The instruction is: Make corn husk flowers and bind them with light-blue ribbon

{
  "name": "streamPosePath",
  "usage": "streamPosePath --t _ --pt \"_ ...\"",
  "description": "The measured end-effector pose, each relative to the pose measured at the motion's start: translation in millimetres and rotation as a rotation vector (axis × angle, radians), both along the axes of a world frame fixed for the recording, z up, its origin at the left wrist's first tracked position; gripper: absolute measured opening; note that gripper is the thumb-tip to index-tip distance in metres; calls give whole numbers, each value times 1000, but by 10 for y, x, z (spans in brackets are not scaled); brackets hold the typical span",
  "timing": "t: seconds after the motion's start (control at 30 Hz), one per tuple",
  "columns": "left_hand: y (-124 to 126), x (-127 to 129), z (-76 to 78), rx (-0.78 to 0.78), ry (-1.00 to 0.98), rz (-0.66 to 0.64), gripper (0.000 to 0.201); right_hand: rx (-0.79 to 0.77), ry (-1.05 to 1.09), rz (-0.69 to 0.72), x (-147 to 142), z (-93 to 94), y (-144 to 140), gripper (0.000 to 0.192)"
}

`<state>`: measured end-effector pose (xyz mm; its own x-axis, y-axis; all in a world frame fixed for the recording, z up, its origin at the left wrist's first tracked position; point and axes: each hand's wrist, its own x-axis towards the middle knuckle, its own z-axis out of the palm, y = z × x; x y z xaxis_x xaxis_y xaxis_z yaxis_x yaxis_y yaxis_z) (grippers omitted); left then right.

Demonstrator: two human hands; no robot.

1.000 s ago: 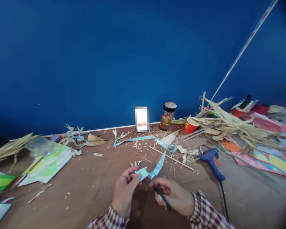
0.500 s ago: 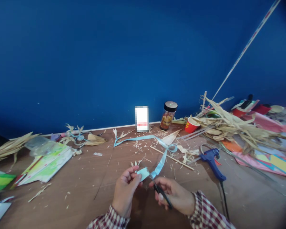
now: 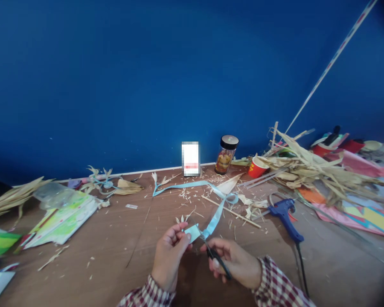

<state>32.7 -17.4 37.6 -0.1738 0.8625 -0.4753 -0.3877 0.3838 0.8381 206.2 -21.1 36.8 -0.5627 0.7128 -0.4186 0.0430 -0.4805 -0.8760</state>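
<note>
A right hand (image 3: 233, 260) clasped black-handled scissors (image 3: 218, 262); a left hand (image 3: 170, 251), thumb against fingers, pinched a pale-blue piece (image 3: 192, 232) near the blades, blue ribbon (image 3: 215, 220) lying across the table (image 3: 99, 277) beyond. A loose pinch could have skewed any cut.

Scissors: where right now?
In the head view, low and just right of centre: the black-handled scissors are in the right hand, tips beside the light-blue ribbon, left of the blue glue gun.
</note>
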Motion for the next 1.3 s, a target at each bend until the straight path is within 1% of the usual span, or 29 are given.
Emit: streamPosePath --t 0.37,0.53,0.7,0.93,1.17,1.23,1.3 --pt "-7 -3 -36 7 4 0 41 -8 -49 8 23 -115 -5 36" --pt "-6 3 -40 10 3 -8 39 20 -60 8 27 -105 -6 34" --pt "4 13 -42 21 -2 -13 39 69 -72 8 18 -73 -6 37" --pt "5 9 -68 6 1 -4 43 57 -110 -15 12 -121 9 36" --pt "14 1 -130 8 7 -22 42 43 -208 -37 -25 -57 -11 29" --pt "13 -9 -161 23 9 -25 41 77 -239 -51 -11 -48 15 29" --pt "9 -32 -187 27 13 -26 40 207 -348 -74 33 -31 70 34"
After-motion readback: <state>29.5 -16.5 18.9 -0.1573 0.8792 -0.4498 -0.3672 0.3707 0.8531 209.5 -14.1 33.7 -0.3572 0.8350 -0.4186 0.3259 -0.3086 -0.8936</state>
